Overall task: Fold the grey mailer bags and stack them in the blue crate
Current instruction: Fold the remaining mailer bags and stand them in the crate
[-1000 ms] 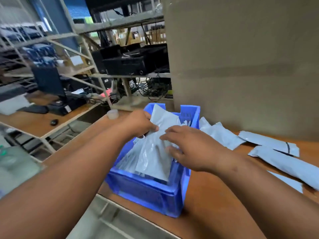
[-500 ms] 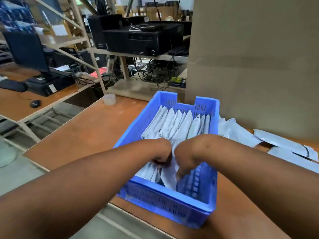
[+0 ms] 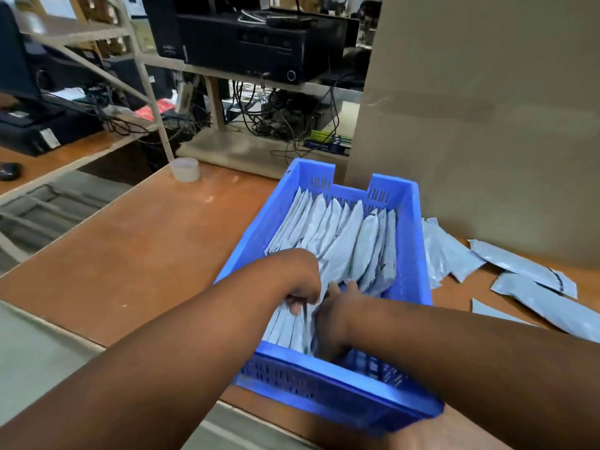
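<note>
Your left hand (image 3: 300,287) grips a grey bag (image 3: 310,315) inside the crate (image 3: 410,254) at center frame; your right hand (image 3: 334,323) is buried among the bags, its grip unclear.

Both hands (image 3: 319,298) in blue crate (image 3: 412,254), among upright grey mailers (image 3: 344,241).

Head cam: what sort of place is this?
Probably a packing or fulfilment workroom: grey mailer bags filed in a blue crate on a workbench, beside metal shelving with computer boxes.
</note>
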{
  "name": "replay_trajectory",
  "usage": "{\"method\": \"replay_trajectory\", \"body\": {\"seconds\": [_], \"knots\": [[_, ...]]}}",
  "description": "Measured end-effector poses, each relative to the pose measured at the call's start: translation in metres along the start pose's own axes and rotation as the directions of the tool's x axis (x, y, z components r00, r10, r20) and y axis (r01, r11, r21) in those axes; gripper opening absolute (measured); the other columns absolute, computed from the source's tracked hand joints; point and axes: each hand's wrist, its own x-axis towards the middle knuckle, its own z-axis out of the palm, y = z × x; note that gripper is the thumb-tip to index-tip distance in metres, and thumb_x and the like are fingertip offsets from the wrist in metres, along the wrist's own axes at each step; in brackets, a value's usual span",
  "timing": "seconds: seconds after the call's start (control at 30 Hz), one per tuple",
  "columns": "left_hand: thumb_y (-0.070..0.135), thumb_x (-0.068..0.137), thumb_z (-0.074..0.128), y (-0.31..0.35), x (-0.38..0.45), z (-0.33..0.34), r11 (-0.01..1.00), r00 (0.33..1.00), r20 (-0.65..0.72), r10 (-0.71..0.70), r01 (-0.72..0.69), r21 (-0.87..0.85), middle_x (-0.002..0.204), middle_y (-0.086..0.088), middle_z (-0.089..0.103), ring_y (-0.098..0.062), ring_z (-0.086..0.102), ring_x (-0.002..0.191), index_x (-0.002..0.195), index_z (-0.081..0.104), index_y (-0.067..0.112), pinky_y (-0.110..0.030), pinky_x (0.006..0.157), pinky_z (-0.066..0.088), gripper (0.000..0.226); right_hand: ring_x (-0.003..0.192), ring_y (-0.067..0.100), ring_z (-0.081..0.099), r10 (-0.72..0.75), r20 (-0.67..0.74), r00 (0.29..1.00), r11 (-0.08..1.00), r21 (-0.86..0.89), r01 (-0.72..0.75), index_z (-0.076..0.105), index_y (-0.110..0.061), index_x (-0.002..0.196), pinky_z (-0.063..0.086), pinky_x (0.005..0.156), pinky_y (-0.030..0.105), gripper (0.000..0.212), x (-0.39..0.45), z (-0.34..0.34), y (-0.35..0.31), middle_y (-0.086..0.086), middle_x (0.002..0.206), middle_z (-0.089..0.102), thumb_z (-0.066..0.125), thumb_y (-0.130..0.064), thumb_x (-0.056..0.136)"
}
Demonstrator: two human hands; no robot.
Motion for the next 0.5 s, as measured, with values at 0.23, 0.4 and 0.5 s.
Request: {"method": "replay_trajectory", "body": {"seconds": [0.23,0.4,0.5], "knots": [[0.033,0.098,0.066,0.004,0.006,0.002,0.990,1.000,-0.011,-0.017,0.018,0.143,0.070,-0.001,0.079,-0.018,0.069,0.068,0.076,0.082,0.011,-0.034,0.092,0.060,0.035,0.161,0.049,-0.005,0.035,0.146,0.989,0.979,-0.205,-0.004,0.025,-0.016,0.167,0.011,0.113,0.087,0.079,-0.011,-0.011,-0.016,0.013,0.176,0.013,0.058,-0.043,0.101],[0.042,0.093,0.070,0.002,0.010,0.002,0.986,0.992,-0.122,0.027,-0.006,0.168,0.060,0.001,0.074,-0.017,0.068,0.059,0.056,0.070,0.013,-0.032,0.085,0.061,0.047,0.142,0.042,0.045,-0.044,0.189,0.981,0.990,-0.122,0.068,0.055,-0.020,0.149,0.032,0.106,0.083,0.054,-0.029,-0.023,-0.011,0.008,0.151,0.051,0.056,-0.047,0.102],[0.042,0.091,0.071,0.000,0.008,0.004,0.976,0.981,-0.172,0.087,-0.049,0.214,0.055,0.002,0.072,-0.014,0.064,0.051,0.051,0.068,0.011,-0.027,0.071,0.057,0.051,0.092,0.027,0.068,-0.163,0.274,0.948,0.983,0.127,0.132,0.075,-0.014,0.093,0.055,0.094,0.048,0.037,-0.030,-0.017,0.000,0.005,0.101,0.075,0.056,-0.044,0.105]]}}
